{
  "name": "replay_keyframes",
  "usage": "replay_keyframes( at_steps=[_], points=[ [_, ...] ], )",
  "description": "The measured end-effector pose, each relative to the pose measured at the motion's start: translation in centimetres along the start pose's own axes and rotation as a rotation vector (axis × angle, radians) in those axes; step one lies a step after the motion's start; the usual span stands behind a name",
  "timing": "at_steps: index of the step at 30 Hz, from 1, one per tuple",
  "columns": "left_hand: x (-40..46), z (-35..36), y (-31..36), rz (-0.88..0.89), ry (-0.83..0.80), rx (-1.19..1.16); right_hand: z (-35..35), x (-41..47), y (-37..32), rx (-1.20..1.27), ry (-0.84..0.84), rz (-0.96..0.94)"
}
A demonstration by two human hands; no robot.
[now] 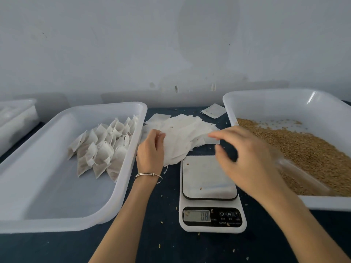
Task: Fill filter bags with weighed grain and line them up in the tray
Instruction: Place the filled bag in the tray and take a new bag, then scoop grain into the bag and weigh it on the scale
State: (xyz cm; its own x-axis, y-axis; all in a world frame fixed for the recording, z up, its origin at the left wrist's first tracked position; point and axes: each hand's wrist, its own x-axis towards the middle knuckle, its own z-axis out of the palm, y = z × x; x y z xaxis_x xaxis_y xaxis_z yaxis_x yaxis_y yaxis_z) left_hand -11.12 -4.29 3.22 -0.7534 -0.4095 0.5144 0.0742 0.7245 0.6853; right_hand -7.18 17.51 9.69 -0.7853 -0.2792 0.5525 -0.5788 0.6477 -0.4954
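A pile of empty white filter bags (182, 133) lies fanned out on the dark table behind the scale (209, 179). My left hand (151, 149), a bangle on its wrist, grips the pile's left edge with curled fingers. My right hand (247, 158) is blurred above the scale's platform, its fingers spread and its fingertips at the pile's right edge. The scale's platform carries only a few stray grains. Several filled bags (102, 147) stand in leaning rows in the white tray (131, 160) on the left. Grain (307, 150) lies in the white tray (228, 105) on the right.
A clear plastic scoop (302, 173) lies in the grain near that tray's front. One loose filter bag (213, 110) sits behind the pile by the wall. Another translucent container (17, 118) stands at the far left. Stray grains dot the table around the scale.
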Motion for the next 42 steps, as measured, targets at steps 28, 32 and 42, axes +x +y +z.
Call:
replay_keyframes(
  at_steps=[28,32,42],
  points=[
    [-10.0,-5.6,9.0,0.089,-0.403,-0.401,3.3,-4.7,-1.9,0.897,0.015,0.767],
    [-10.1,-5.9,9.7,-0.032,-0.418,-0.534,2.9,-4.7,-1.9,0.724,0.033,0.588],
    [-9.9,-6.6,9.2,0.036,-0.313,-0.372,2.1,-4.7,-2.7,1.079,-0.1,0.558]
  ],
)
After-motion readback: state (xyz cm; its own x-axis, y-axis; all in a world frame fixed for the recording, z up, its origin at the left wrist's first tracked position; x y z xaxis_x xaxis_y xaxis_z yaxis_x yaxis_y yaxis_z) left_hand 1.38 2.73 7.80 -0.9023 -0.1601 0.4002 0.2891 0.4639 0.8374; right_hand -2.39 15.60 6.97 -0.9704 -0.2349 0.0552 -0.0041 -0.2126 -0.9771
